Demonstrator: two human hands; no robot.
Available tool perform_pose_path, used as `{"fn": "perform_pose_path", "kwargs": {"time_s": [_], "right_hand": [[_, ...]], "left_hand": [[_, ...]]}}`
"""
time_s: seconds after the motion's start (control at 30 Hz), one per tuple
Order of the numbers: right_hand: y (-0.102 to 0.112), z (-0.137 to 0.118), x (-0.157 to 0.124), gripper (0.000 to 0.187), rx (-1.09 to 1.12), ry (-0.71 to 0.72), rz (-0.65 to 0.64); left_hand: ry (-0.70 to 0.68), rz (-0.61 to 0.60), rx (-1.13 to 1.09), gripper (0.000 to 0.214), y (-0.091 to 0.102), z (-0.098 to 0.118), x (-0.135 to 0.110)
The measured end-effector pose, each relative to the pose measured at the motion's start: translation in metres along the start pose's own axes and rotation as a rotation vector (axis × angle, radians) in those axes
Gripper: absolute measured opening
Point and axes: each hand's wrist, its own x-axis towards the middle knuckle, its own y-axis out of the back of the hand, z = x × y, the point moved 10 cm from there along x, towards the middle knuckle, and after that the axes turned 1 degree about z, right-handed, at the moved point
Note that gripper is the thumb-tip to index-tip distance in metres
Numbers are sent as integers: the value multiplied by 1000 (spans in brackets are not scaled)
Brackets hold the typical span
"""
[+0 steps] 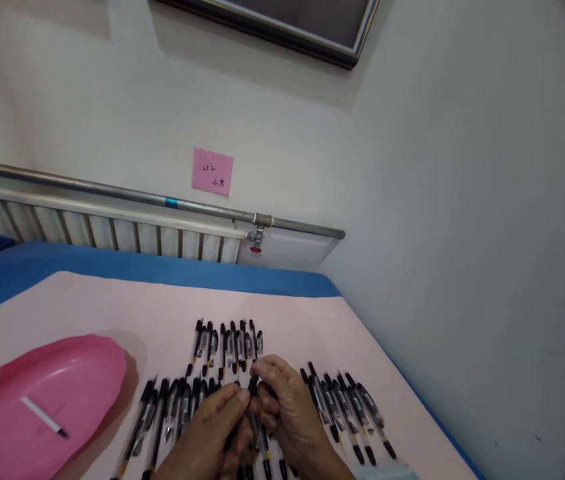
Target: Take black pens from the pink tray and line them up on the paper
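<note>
My left hand (217, 427) and my right hand (287, 413) meet at the near middle of the table, fingers pinched together. Between them is a black-capped pen (253, 384), mostly covered by the fingers. Clear pens with black caps and tips lie in groups around my hands: one group of pens (227, 347) beyond them, another (162, 413) to the left, and a third (347, 407) to the right. Some more pens (266, 457) show below and between the hands.
A pink oval tray (97, 360) stands at the left, with a white stick-like piece with a dark tip (45, 417) in it. The pale pink tabletop (162, 307) has a blue border (162, 268). Behind it are a radiator (147, 239), a pipe (112, 193) and a wall at the right.
</note>
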Motion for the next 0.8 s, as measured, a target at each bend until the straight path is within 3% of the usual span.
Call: {"fn": "perform_pose_path", "kwargs": {"time_s": [0.3, 0.5, 0.8], "right_hand": [[35, -32, 9, 22, 62, 187, 183], [11, -9, 4, 19, -53, 65, 40], [3, -1, 2, 16, -87, 52, 41]], "left_hand": [[63, 47, -34, 41, 8, -1, -4], [62, 92, -69, 39, 17, 2, -5], [101, -10, 4, 37, 4, -4, -6]]}}
